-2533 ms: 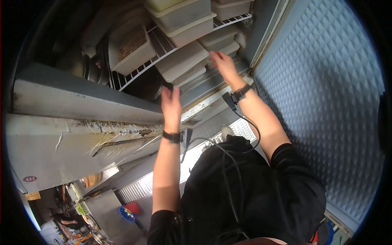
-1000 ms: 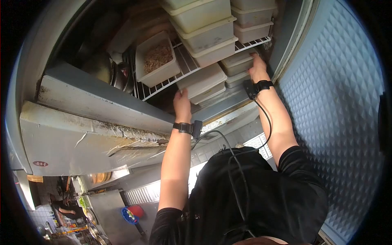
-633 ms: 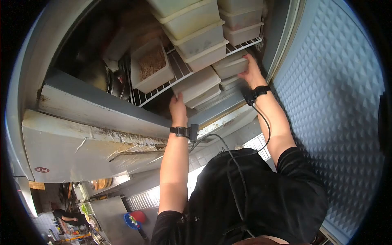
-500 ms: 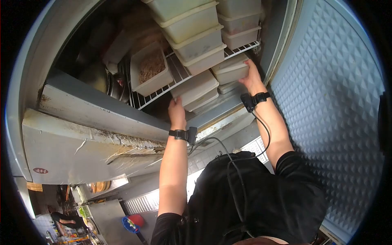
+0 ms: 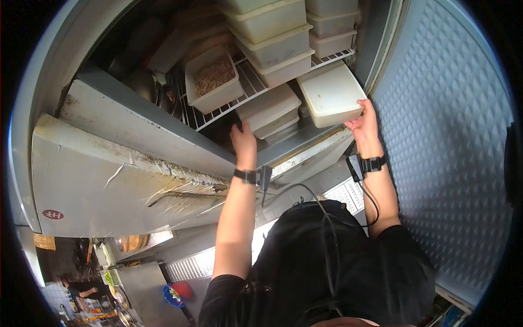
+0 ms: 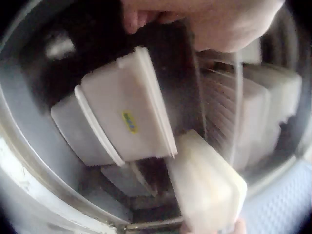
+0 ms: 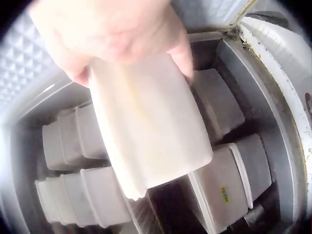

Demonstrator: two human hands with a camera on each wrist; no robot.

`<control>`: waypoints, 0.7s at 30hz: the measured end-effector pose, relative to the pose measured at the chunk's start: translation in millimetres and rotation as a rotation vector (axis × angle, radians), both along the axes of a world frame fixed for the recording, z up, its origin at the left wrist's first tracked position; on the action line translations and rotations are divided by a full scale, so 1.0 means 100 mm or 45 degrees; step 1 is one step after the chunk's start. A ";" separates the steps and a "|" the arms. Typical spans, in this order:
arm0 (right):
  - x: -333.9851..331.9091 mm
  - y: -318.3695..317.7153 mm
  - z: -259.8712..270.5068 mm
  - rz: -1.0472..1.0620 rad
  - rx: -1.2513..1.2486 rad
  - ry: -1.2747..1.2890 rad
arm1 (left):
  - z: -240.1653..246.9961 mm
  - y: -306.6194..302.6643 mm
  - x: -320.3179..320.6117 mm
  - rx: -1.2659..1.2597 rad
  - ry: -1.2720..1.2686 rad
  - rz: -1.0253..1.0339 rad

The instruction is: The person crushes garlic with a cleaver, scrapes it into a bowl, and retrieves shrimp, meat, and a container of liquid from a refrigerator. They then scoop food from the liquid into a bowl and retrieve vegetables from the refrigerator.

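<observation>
A lidded white container (image 5: 331, 94) is gripped at its near end by my right hand (image 5: 365, 128), thumb on one side and fingers on the other. In the right wrist view the right hand (image 7: 114, 31) spans the same container (image 7: 151, 122), which is tilted above the stacks. My left hand (image 5: 243, 143) is beside the lidded stack (image 5: 271, 109) under the wire shelf, its fingers loosely bent with nothing in them. The left wrist view shows the left hand (image 6: 209, 22) near that stack (image 6: 124, 109), which bears a small yellow label (image 6: 130, 122).
On the wire shelf (image 5: 245, 90) stand stacked white containers (image 5: 280, 46) and an uncovered one with crumbly brown food (image 5: 213, 79). Metal pots are at the back left. The blue textured door (image 5: 447, 136) stands on the right; the cabinet's worn lower edge (image 5: 136, 158) lies in front.
The right hand has taken hold of the lidded container and drawn it out from under the shelf, toward the door side. The left hand has come off the edge of the neighbouring stack.
</observation>
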State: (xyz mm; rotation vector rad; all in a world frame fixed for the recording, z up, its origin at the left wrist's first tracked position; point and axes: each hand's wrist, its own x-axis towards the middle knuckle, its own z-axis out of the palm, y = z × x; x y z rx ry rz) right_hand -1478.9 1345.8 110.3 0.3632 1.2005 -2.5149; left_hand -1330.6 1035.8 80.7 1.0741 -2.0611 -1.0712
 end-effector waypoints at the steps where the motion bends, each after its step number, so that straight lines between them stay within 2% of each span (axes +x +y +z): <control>1: 0.14 0.06 0.04 -0.033 -0.014 0.023 | 0.13 0.14 0.17 -0.149 0.097 -0.037; 2: 0.26 0.11 0.05 -0.058 -0.016 0.014 | 0.33 0.34 0.35 -0.442 0.342 -0.124; 3: 0.36 0.17 0.05 -0.072 0.008 0.002 | 0.66 0.59 0.52 -0.554 0.421 -0.201; 4: 0.47 0.24 0.03 -0.086 0.035 -0.013 | 0.82 0.66 0.61 -0.816 0.462 -0.282; 6: 0.66 0.35 -0.01 -0.099 0.035 -0.017 | 1.17 0.60 0.63 -1.103 0.455 -0.317; 8: 0.91 0.40 0.05 -0.109 0.054 0.020 | 1.62 0.49 0.55 -1.294 0.313 -0.267; 9: 1.03 0.43 0.08 -0.103 0.074 0.000 | 1.70 0.39 0.47 -1.292 0.320 -0.276; 11: 1.28 0.49 0.17 -0.112 0.060 0.010 | 1.82 0.19 0.31 -1.486 0.062 -0.229; 12: 1.40 0.53 0.20 -0.111 0.043 0.017 | 1.84 0.13 0.25 -1.487 0.071 -0.239; 14: 1.61 0.61 0.18 -0.124 0.034 0.010 | 1.83 0.02 0.17 -1.288 -0.315 -0.337; 15: 1.70 0.64 0.17 -0.101 0.019 0.005 | 1.79 -0.02 0.14 -1.413 -0.217 -0.322; 21: 2.22 0.68 0.41 -0.074 -0.003 0.059 | 1.77 -0.10 0.21 -1.393 -0.100 -0.415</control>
